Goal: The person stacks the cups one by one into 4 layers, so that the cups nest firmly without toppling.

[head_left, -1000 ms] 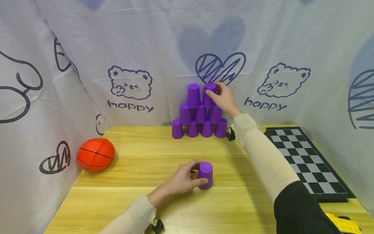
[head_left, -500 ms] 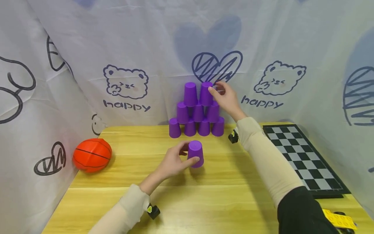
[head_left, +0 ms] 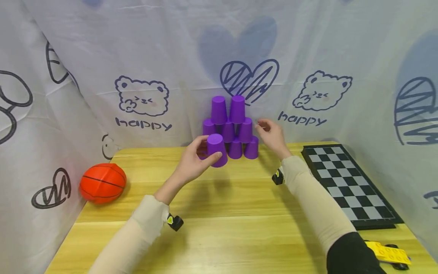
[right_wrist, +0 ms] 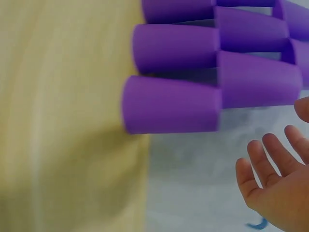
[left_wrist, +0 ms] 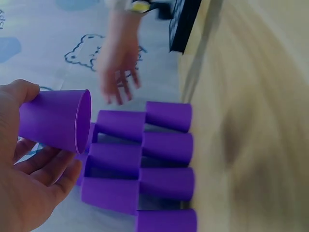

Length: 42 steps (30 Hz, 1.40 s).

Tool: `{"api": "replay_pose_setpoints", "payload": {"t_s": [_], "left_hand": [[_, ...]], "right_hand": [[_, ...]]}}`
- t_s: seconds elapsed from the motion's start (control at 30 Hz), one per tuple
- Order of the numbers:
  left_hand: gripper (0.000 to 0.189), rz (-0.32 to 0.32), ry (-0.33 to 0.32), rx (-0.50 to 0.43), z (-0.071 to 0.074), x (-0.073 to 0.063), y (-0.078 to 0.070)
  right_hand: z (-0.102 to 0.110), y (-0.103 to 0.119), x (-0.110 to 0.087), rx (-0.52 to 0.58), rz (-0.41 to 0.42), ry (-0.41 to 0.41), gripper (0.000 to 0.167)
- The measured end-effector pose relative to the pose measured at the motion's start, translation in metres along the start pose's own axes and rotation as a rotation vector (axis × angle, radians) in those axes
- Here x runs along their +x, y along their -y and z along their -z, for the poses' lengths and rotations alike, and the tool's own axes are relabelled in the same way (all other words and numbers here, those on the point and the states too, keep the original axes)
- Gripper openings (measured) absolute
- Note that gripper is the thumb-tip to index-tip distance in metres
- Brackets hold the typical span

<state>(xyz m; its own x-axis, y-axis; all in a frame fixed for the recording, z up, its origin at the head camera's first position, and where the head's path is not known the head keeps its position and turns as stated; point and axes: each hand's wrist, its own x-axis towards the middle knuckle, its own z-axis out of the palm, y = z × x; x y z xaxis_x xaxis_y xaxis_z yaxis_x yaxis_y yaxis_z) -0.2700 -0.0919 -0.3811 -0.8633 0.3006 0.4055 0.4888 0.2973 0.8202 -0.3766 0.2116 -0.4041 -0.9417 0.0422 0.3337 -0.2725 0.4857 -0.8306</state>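
My left hand [head_left: 192, 161] grips an upside-down purple cup [head_left: 216, 150] around its side, thumb in front, held in the air above the table. Behind it stands a pyramid of purple cups [head_left: 245, 130] in three tiers, all upside down, with two side by side at the top. The held cup hides the lower left part of the stack in the head view. My right hand [head_left: 272, 137] is just right of the middle tier, apart from it and holding nothing. In the right wrist view its fingers [right_wrist: 277, 154] are spread loosely below the cups.
The stack stands at the back of the wooden table [head_left: 219, 236], near a patterned cloth [head_left: 191, 45]. An orange-red ball [head_left: 103, 183] lies left. A chessboard [head_left: 352, 186] is at right, with a yellow toy piece [head_left: 390, 253] in front of it.
My left hand has raised its cup off the table and carried it up and forward toward the stack. My right hand has let go of the top right cup and moved right and down.
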Motion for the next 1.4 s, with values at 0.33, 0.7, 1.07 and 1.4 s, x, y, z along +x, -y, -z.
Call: {"api": "replay_pose_setpoints", "payload": {"t_s": [0.33, 0.7, 1.07, 1.4], "left_hand": [[0.057, -0.033, -0.089, 0.019, 0.019, 0.042, -0.018], [0.059, -0.037, -0.113, 0.053, 0.027, 0.084, -0.05], [0.062, 0.024, -0.145, 0.066, 0.028, 0.122, -0.069], [0.061, 0.12, -0.182, 0.098, 0.021, 0.15, -0.073]], "right_hand": [[-0.01, -0.038, -0.013, -0.014, -0.073, 0.068, 0.041], [-0.02, -0.043, -0.021, -0.035, -0.066, 0.059, 0.036], [-0.021, -0.045, -0.023, -0.031, -0.091, 0.041, 0.036], [-0.021, -0.048, -0.022, -0.041, -0.082, 0.057, 0.036]]}}
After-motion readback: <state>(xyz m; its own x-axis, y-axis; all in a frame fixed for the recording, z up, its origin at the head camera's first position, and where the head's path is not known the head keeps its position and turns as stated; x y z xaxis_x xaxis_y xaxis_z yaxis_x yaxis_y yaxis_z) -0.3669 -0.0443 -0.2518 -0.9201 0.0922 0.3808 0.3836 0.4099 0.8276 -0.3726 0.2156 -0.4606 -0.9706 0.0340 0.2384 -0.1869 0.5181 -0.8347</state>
